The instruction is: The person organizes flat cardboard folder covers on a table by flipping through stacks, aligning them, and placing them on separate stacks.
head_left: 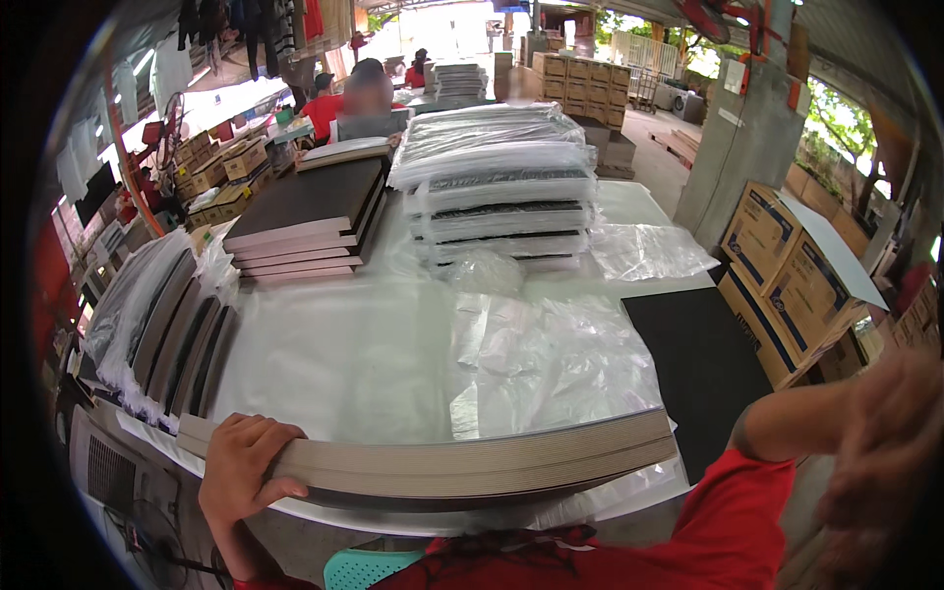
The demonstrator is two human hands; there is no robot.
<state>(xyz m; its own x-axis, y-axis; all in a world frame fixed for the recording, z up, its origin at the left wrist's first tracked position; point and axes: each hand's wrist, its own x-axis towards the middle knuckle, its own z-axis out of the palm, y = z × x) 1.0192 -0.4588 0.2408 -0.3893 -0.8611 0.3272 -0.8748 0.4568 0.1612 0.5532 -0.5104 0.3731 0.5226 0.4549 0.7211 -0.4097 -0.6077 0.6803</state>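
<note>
Left hand [241, 472] is gripping the near-left end of a thick stack of flat grey boards [442, 462], fingers curled over the top edge and thumb pressing along the side. That stack is lying along the near edge of the bench [334, 364], which is covered in clear plastic sheeting. Right hand [880, 442] is hanging up off to the right, well apart from the stack, too blurry and close to the lens so I can't tell if it's open or closed. Just past the stack, crumpled plastic bags [551, 354] are sitting mid-bench, with a black sheet [698, 364] lying to their right. Farther back, a pile of dark boards [305, 221] and a pile of plastic-wrapped bundles [501, 187] are standing side by side.
</note>
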